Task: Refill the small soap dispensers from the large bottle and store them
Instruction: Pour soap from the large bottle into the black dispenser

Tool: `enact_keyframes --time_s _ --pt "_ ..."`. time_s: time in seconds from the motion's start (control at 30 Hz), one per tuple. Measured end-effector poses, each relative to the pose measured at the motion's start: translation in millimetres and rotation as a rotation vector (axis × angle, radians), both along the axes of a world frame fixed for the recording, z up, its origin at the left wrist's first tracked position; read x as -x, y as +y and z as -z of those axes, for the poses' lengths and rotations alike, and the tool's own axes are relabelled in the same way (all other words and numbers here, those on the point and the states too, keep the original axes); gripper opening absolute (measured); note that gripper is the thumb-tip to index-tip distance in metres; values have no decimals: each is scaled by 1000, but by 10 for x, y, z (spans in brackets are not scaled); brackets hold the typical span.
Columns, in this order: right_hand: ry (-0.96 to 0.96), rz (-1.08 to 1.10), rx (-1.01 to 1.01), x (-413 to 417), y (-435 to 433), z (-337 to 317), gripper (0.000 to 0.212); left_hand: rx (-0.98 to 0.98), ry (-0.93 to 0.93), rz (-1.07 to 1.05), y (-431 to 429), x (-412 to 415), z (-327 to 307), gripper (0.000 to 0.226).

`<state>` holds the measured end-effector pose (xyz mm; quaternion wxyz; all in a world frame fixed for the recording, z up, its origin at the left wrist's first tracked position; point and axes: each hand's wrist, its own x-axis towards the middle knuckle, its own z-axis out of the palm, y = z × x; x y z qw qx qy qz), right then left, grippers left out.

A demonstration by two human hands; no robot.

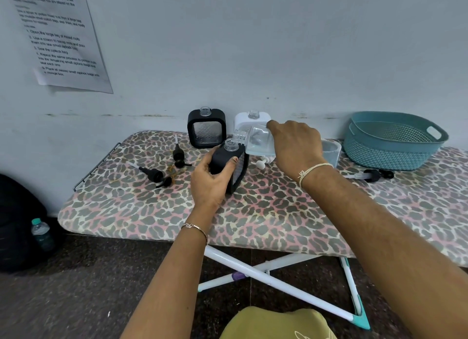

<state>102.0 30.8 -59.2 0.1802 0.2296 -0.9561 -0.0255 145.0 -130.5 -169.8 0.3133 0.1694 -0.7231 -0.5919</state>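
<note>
My left hand [210, 181] grips a small black square dispenser [231, 165], tilted on the ironing board, its clear neck open at the top. My right hand [295, 145] holds a clear large bottle [257, 141] tipped sideways, with pale blue liquid inside and its mouth just above the black dispenser's neck. A second black dispenser [207, 128] and a white dispenser [250, 119] stand uncapped against the wall behind. Two black pump heads [154, 174] [179, 156] lie at the left, a white pump [260, 163] lies under the bottle, and another black pump [374, 174] lies at the right.
The leopard-print ironing board [266, 212] stands against a pale wall. A teal basket [392, 141] sits at the back right, with a clear container [330, 151] beside my right wrist. A water bottle [43, 235] and a dark bag [17, 224] are on the floor at the left.
</note>
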Motion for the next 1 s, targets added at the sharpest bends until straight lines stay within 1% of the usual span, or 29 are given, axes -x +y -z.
enact_keyframes --time_s 0.1,0.4,0.6,0.7,0.83,1.0 --pt "10 1 -2 -2 -2 -4 53 -6 0 10 -14 5 4 57" --pt "4 4 -6 -11 -1 -18 52 7 4 13 -17 7 -3 53" --pt "14 1 -6 -7 0 -14 51 -22 10 26 -27 24 27 51" --pt "11 -7 -4 -17 1 -17 51 -66 22 42 -31 29 33 54" --pt "6 -10 -3 -28 3 -29 50 -120 55 70 -21 20 13 43" --pt "31 -4 -1 -3 -3 -9 47 -118 52 71 -36 27 26 42"
